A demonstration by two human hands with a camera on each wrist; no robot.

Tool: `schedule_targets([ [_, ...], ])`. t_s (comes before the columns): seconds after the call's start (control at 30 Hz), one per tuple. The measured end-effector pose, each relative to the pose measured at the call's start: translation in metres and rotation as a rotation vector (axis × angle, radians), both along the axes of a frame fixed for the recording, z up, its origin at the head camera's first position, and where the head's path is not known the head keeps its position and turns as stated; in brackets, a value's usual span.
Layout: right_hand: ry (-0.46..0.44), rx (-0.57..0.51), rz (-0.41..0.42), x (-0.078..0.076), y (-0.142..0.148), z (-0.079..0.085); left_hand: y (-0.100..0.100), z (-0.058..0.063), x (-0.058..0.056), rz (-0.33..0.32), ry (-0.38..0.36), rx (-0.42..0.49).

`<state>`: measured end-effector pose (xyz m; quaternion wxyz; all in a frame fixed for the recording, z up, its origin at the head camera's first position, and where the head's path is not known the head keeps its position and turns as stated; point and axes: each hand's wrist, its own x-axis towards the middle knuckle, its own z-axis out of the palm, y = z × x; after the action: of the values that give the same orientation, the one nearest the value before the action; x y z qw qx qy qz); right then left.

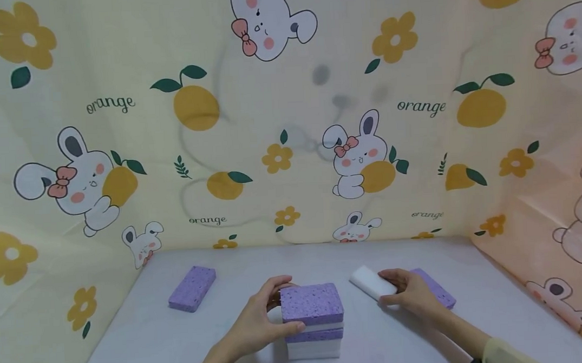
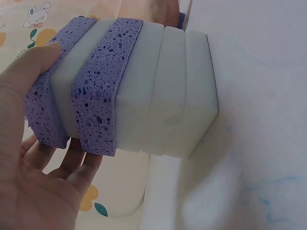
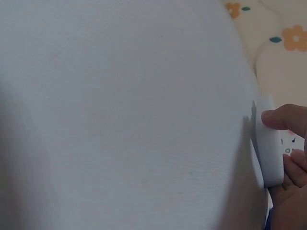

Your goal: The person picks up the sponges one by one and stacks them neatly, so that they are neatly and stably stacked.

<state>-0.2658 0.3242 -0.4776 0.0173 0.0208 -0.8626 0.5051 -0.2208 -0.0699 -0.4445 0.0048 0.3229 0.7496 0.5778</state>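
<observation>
A stack of sponges (image 1: 312,305) stands near the front middle of the table, a purple sponge on top. In the left wrist view, the purple top sponge (image 2: 48,105) and another purple sponge (image 2: 105,86) have a white block between them, and three white blocks (image 2: 168,96) lie beneath. My left hand (image 1: 258,321) grips the upper part of the stack, thumb on the near side and fingers around the far side. Right of the stack, my right hand (image 1: 415,295) pinches a white sponge block (image 1: 370,281) between thumb and fingers, low over the table.
One purple sponge (image 1: 193,288) lies at the back left of the white table (image 1: 146,339). Another purple sponge (image 1: 436,288) lies at the right, partly behind my right hand. A printed cloth (image 1: 278,111) with rabbits and oranges rises behind and along both sides.
</observation>
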Motion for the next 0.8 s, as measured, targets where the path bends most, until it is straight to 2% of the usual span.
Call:
schedule_targets([
  [0.3, 0.044, -0.020, 0.024, 0.004, -0.001, 0.002, -0.001, -0.002, 0.001, 0.004, -0.011, -0.002],
  [0.5, 0.112, -0.096, 0.055, 0.009, -0.001, 0.006, -0.002, -0.002, 0.002, 0.004, -0.012, -0.002],
  [0.7, 0.145, -0.162, 0.141, 0.012, -0.003, 0.008, -0.003, -0.002, 0.001, 0.001, 0.007, -0.004],
  [0.8, 0.154, -0.155, 0.167, 0.014, -0.005, 0.011, -0.002, -0.001, 0.001, -0.003, 0.012, -0.005],
])
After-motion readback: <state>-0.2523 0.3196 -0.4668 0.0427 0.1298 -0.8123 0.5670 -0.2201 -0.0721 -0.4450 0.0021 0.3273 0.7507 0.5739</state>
